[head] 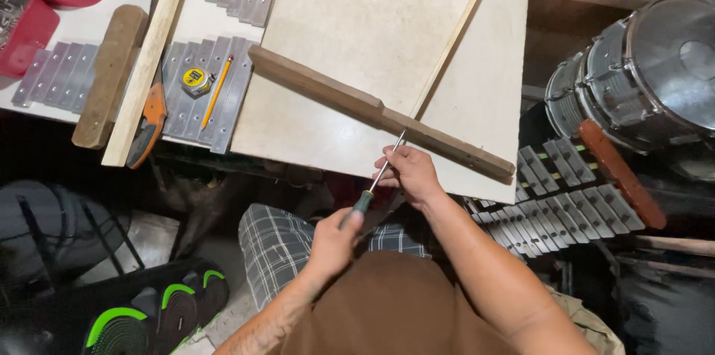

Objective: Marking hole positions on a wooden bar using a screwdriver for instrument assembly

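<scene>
A long dark wooden bar (328,90) lies diagonally across a pale square board (357,20). A thin light wooden strip (458,27) runs under it toward the far edge. My left hand (334,239) grips the green handle of a screwdriver (380,176), whose metal shaft points up at the bar's near side. My right hand (410,172) steadies the shaft just below the bar, fingers pinched around it.
Metal keys (216,94) lie on the white table at left with a yellow tape measure (196,81), a pencil (217,90), an orange-handled saw (149,128) and wood pieces (112,72). Red trays (30,20) sit far left. Drums (648,72) and a metal-bar instrument (566,191) stand right.
</scene>
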